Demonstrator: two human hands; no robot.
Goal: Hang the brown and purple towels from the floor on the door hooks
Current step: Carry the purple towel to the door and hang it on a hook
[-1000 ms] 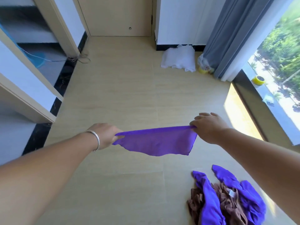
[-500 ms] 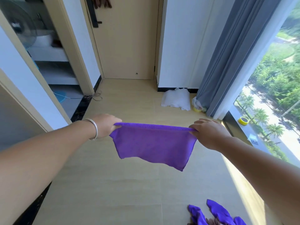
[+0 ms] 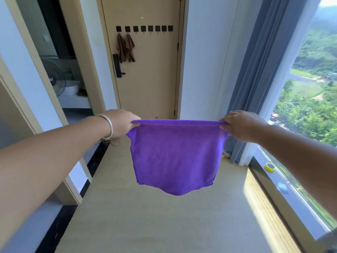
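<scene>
A purple towel (image 3: pixel 175 157) hangs spread in the air above the floor (image 3: pixel 145 216), its top edge pulled taut; the left hand (image 3: pixel 122 121) pinches the left corner, the right hand (image 3: pixel 240 125) pinches the right; beyond, two brown towels (image 3: pixel 125 47) hang from the leftmost door hooks (image 3: pixel 144 28) on the door (image 3: pixel 151 79); a grey curtain (image 3: pixel 255 70) stands to the right.

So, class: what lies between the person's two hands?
In the head view, a purple towel stretches taut between the left hand and right hand, each pinching a top corner.
</scene>
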